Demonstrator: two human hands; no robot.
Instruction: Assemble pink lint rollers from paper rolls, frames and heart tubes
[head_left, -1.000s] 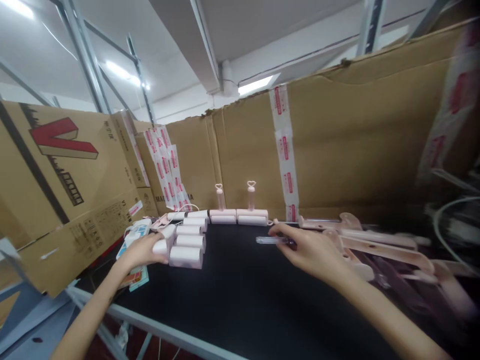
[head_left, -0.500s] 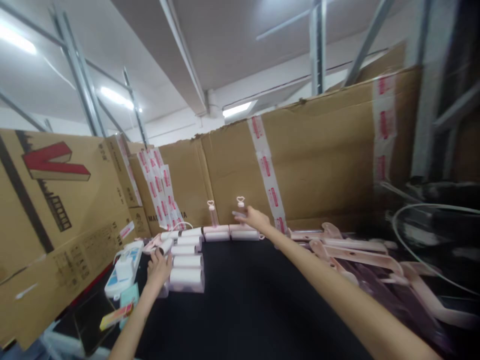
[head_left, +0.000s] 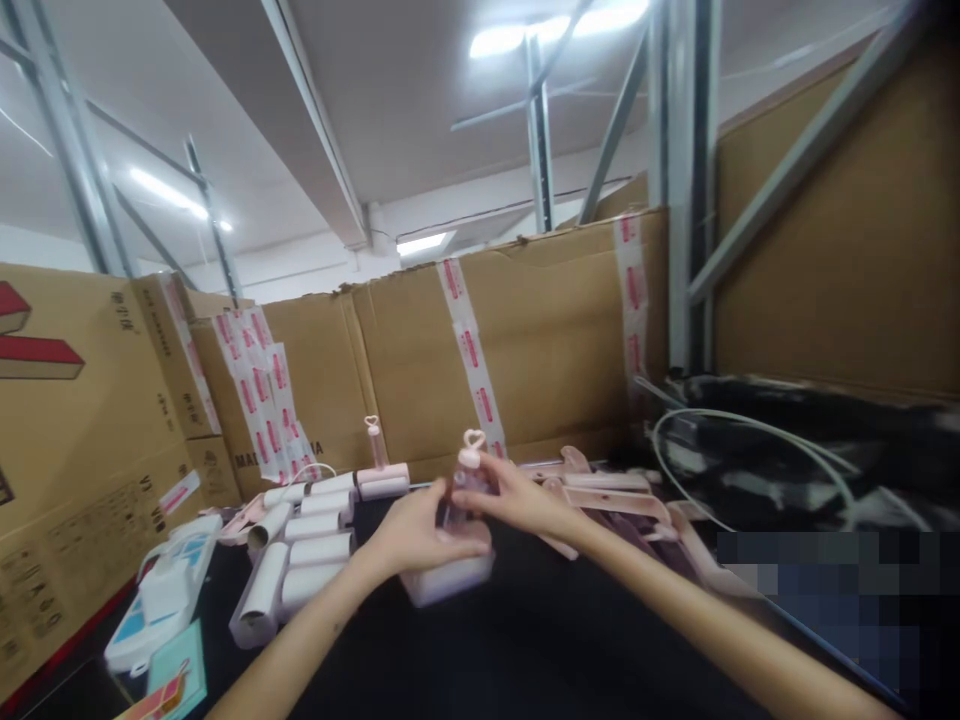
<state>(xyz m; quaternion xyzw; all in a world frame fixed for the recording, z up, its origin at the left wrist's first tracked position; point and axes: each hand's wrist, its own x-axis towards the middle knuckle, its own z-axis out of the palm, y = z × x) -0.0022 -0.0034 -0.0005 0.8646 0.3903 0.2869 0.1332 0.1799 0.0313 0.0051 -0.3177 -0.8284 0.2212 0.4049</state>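
Head view: left hand (head_left: 420, 535) and right hand (head_left: 517, 495), both clamped on a pink lint roller (head_left: 454, 560) just above the black tabletop (head_left: 525, 640). Judged risk: an uneven grip may tip its heart-topped handle (head_left: 472, 450) toward the rolls (head_left: 315, 550) beside the left hand.

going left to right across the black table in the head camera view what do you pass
white and blue device → rows of white rolls → left hand → pink lint roller → right hand → pile of pink handles
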